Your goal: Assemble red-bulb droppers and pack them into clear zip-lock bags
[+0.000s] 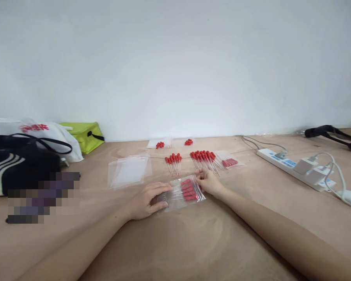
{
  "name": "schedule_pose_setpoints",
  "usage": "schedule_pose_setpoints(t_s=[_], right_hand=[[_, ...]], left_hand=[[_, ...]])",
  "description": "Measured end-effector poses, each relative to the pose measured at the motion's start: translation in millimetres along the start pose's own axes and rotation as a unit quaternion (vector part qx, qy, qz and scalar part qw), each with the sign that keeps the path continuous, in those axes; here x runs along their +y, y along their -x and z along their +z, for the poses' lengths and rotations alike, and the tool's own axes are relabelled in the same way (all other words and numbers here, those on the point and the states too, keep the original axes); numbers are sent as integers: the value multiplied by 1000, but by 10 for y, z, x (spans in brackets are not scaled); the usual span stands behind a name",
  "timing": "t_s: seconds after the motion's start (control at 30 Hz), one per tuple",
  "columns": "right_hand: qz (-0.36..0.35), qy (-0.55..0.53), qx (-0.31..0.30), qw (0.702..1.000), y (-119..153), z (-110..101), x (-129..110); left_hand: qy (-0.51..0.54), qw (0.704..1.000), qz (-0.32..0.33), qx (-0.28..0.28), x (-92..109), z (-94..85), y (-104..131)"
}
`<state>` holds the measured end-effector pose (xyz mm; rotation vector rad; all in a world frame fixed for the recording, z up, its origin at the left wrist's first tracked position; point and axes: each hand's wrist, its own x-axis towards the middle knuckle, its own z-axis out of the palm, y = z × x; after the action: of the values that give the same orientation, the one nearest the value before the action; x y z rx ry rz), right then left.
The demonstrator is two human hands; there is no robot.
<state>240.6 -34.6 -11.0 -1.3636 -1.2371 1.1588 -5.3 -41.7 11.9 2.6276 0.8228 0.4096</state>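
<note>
Two Hands on a Bag of Red-Topped Droppers

The left hand point(150, 197) lies with thumb and fingers apart on one end of a clear bag point(173, 206); the right hand point(209, 182) has its fingers drawn in narrowly at the other, seemingly pinching the edge. Held at both ends, the bag probably stays flat. It rests on the desk point(193, 242) between them, the red bulbs point(189, 190) toward the right hand.

Beyond, loose droppers point(173, 159) fan out, bulbs away from the person, perhaps for easy gripping. Flat clear bags point(130, 171) lie left, a power strip point(283, 164) right. A pale wall point(175, 70) backs the brown desk.
</note>
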Motion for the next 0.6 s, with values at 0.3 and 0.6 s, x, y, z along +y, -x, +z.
schedule_pose_setpoints(t_s=[0.3, 0.6], right_hand=[[15, 59, -98, 993, 22, -93, -61], [-91, -80, -42, 992, 58, -3, 83]], left_hand=[[-10, 1000, 4, -7, 16, -10, -1], [-21, 999, -29, 17, 16, 6, 35]])
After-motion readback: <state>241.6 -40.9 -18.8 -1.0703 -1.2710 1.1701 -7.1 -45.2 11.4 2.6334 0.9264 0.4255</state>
